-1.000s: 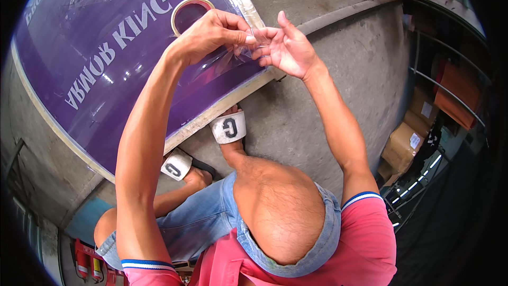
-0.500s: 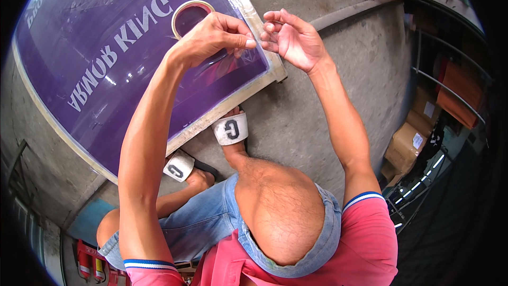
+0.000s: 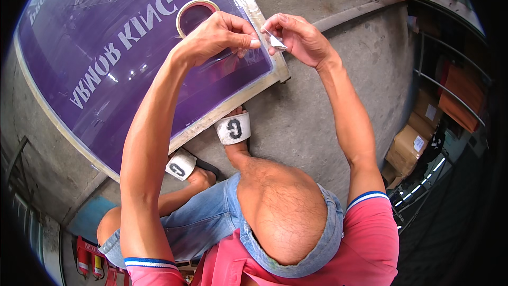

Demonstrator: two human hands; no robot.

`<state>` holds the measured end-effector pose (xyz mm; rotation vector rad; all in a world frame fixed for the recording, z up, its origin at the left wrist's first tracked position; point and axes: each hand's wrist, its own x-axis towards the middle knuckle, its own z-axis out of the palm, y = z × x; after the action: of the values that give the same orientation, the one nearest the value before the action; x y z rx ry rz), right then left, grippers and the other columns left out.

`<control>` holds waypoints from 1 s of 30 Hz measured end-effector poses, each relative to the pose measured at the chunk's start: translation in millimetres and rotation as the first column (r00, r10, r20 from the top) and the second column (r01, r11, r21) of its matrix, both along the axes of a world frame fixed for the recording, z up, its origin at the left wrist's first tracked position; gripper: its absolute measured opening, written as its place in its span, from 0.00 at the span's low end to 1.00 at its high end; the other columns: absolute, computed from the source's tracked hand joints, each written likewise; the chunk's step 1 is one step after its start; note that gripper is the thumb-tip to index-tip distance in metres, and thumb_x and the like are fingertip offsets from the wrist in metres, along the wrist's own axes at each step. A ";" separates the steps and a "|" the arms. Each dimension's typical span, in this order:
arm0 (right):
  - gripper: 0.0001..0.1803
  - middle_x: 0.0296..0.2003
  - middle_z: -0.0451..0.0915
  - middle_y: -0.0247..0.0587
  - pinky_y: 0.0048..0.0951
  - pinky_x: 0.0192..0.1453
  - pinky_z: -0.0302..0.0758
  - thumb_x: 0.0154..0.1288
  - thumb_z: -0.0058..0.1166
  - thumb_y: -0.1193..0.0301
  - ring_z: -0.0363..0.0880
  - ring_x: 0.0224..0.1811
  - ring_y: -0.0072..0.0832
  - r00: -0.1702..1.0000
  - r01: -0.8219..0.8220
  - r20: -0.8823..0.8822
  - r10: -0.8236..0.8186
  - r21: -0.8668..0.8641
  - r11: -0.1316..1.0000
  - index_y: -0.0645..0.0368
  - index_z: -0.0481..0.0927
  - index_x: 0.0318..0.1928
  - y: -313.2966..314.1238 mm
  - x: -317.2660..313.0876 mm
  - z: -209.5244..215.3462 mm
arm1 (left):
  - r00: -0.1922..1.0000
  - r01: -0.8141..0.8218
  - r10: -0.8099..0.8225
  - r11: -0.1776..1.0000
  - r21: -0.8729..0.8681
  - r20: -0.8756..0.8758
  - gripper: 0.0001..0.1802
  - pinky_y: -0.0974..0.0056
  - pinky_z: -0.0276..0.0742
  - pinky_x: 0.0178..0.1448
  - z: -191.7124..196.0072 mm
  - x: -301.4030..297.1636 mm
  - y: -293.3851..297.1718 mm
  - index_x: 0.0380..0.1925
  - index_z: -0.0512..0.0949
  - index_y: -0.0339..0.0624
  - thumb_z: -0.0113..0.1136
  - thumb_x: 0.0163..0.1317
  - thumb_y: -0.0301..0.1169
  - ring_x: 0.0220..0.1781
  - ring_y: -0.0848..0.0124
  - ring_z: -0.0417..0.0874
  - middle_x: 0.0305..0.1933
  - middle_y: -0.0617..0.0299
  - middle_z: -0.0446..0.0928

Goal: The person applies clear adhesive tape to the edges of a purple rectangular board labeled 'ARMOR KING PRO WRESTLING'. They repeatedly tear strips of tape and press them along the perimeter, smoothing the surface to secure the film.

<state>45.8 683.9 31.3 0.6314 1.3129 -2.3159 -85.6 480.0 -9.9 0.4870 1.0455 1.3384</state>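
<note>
Both hands are up over the near corner of a big purple panel (image 3: 106,69) that lies on the concrete floor (image 3: 317,122). The left hand (image 3: 219,34) is curled, with its fingers pinched together near the panel's surface, on what looks like clear film or tape; that bit is hard to see. The right hand (image 3: 296,37) is just beside it, a little apart, and pinches a small white scrap (image 3: 278,43) between thumb and fingers. The scrap is held in the air just above the panel's pale edge.

A roll of tape (image 3: 196,15) lies flat on the purple panel, just behind the left hand. The panel has white letters on it and a light frame all round. It shines, so the arms make dim shapes in it.

Below the hands, two feet in white slide sandals (image 3: 233,128) stand on the floor, right against the panel's edge. The other sandal (image 3: 181,164) is partly hidden by the left forearm. The person's own head, pink shirt and blue jean cloth fill the bottom of the view and hide the floor under them.

On the right, in the dark, are metal rails (image 3: 450,92) and brown cardboard boxes (image 3: 407,148). They are far from the hands and hard to make out. At the bottom left some red things (image 3: 84,257) are cut off by the rim. The far end of the panel is cut off too.
</note>
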 end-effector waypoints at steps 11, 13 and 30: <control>0.13 0.38 0.83 0.43 0.30 0.45 0.83 0.67 0.59 0.62 0.85 0.38 0.29 0.936 -0.317 0.204 0.287 0.129 0.940 0.59 0.75 0.39 19.0 -23.2 22.9 | 0.993 -0.016 0.014 1.000 -0.014 -0.119 0.10 0.73 0.71 0.29 -1.2 6.4 5.3 0.32 0.85 0.37 0.71 0.60 0.34 0.25 0.81 0.76 0.23 0.67 0.79; 0.15 0.35 0.83 0.40 0.24 0.41 0.83 0.66 0.61 0.61 0.84 0.35 0.24 0.916 -0.372 0.240 0.321 0.209 0.904 0.60 0.78 0.38 25.0 -28.5 27.2 | 0.986 -0.001 -0.009 0.998 -0.057 -0.167 0.10 0.74 0.71 0.29 6.3 6.2 6.7 0.32 0.85 0.38 0.71 0.61 0.34 0.25 0.82 0.76 0.23 0.68 0.78; 0.11 0.28 0.76 0.31 0.27 0.37 0.72 0.58 0.54 0.68 0.72 0.29 0.22 0.546 -0.729 0.512 0.663 0.680 0.074 0.64 0.81 0.36 30.5 -58.2 52.0 | 0.961 -0.026 -0.002 0.995 -0.097 -0.276 0.10 0.73 0.71 0.30 3.9 13.6 8.3 0.31 0.86 0.36 0.71 0.60 0.34 0.24 0.81 0.76 0.22 0.68 0.78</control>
<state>-12.4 714.3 83.2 0.1688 2.0993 -0.6804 -72.0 488.3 -6.0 0.6048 1.3407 1.2442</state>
